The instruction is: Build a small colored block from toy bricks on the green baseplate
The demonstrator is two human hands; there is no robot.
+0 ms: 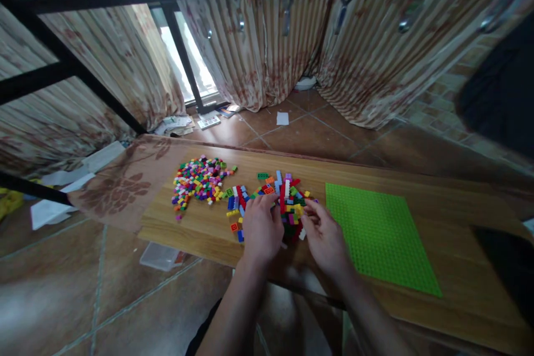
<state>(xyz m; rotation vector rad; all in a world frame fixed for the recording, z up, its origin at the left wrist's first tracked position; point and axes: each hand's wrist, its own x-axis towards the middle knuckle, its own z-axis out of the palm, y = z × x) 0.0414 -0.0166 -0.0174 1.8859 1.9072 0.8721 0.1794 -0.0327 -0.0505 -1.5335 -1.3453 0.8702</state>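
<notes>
My left hand (262, 228) rests on the wooden table (196, 228), fingers curled into the near pile of coloured bricks (287, 197); what its fingertips pinch is hidden. My right hand (323, 233) reaches into the same pile from the right, fingers bent and pinched on a small brick I cannot name. A second heap of small mixed-colour bricks (198, 179) lies to the left, apart from both hands. A flat green baseplate (377, 233) lies just right of my right hand, with nothing on it.
A patterned brown cloth (120, 186) covers the table's left end. Black metal bars (83, 75) cross above and to the left. A clear plastic box (161, 256) and papers (50, 211) lie on the tiled floor. Striped curtains (271, 44) hang behind.
</notes>
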